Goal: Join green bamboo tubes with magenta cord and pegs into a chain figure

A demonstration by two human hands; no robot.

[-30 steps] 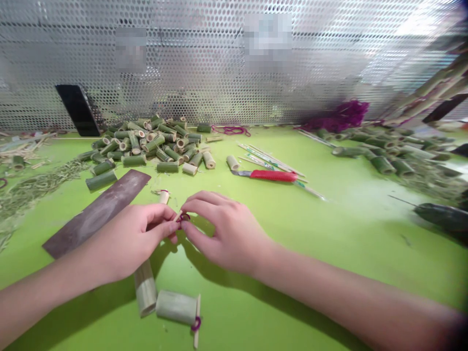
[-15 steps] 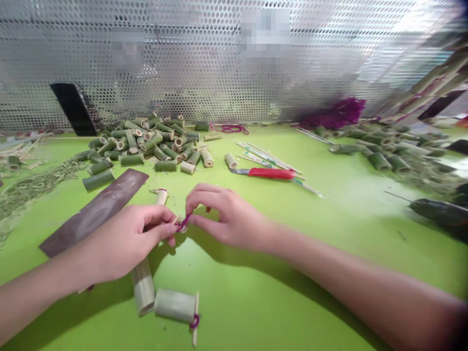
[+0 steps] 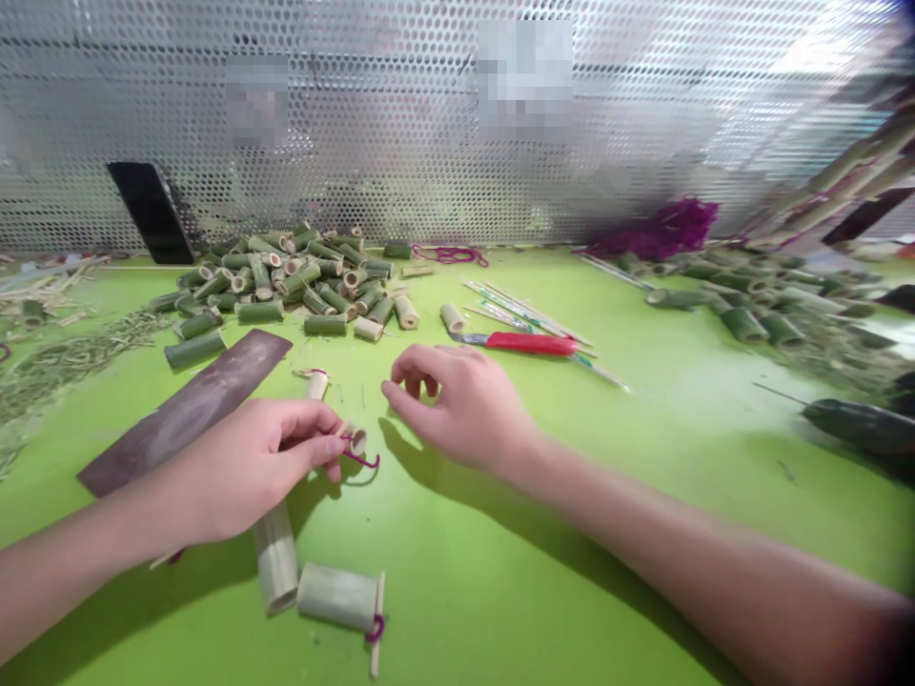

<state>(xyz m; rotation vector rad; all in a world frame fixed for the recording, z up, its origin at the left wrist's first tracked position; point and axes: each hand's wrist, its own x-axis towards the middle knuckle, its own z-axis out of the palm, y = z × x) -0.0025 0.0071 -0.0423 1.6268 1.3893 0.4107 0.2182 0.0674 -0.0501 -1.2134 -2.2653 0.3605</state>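
My left hand (image 3: 268, 462) is closed in a pinch on a small bamboo tube (image 3: 358, 440), whose open end shows past the fingertips. A purple string (image 3: 363, 460) comes out at the tube, its free end curling to the right. To the right, my right hand (image 3: 461, 400) holds nothing; its fingers are curved, with thumb and fingers apart. Below the left hand lie a pale bamboo tube (image 3: 276, 562) and a shorter one (image 3: 337, 595) with a thin stick (image 3: 377, 619) and purple string at its end. Another small pale tube (image 3: 317, 384) lies just beyond the left hand.
Behind the left hand lies a brown flat strip (image 3: 190, 410). Further back are a heap of green bamboo pieces (image 3: 300, 276), a red-handled knife (image 3: 529, 343), thin sticks (image 3: 525, 310) and a standing phone (image 3: 152, 211). A dark-handled pointed tool (image 3: 850, 419) lies at right.
My right hand has let go of the purple string and moved up and right, its fingers opening. The string's end now hangs loose; my left hand keeps its pinch.
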